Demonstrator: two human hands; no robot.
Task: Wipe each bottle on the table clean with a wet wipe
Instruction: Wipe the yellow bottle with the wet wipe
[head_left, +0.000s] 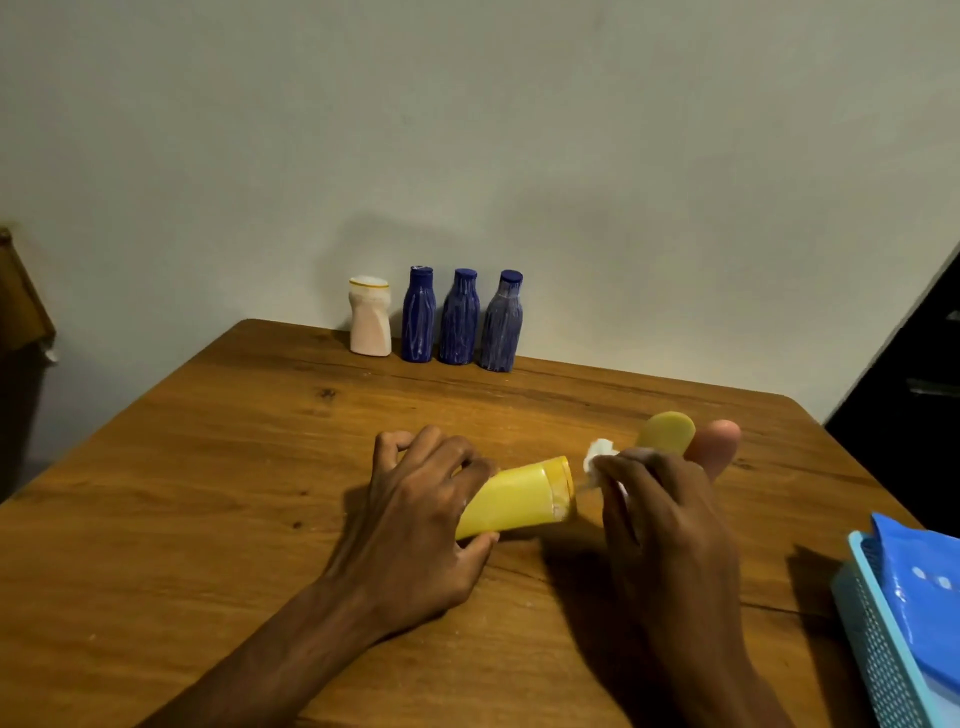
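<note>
Yellow plastic bottle (511, 496), lying on its side near the middle of the wooden table (208, 467), its capped end turned toward the right. The left hand (415, 519) grips the bottle's base end, fingers curled over the top and thumb tucked under the near side. The right hand (670, 525) pinches a crumpled white wet wipe (598, 457) between thumb and curled fingers, just beside the bottle's cap; whether wipe and cap touch cannot be told. Beyond the right hand, partly hidden by it, lie a second yellow bottle (667, 431) and a pinkish rounded bottle (717, 441), side by side. At the far edge of the table, against the pale wall (467, 130), stands an upright row: one white waisted bottle with a yellow-rimmed cap (370, 319), then three dark blue bottles streaked with white (460, 317). At the right edge, a light blue mesh basket (872, 649) holds a blue wipe packet (930, 587).
</note>
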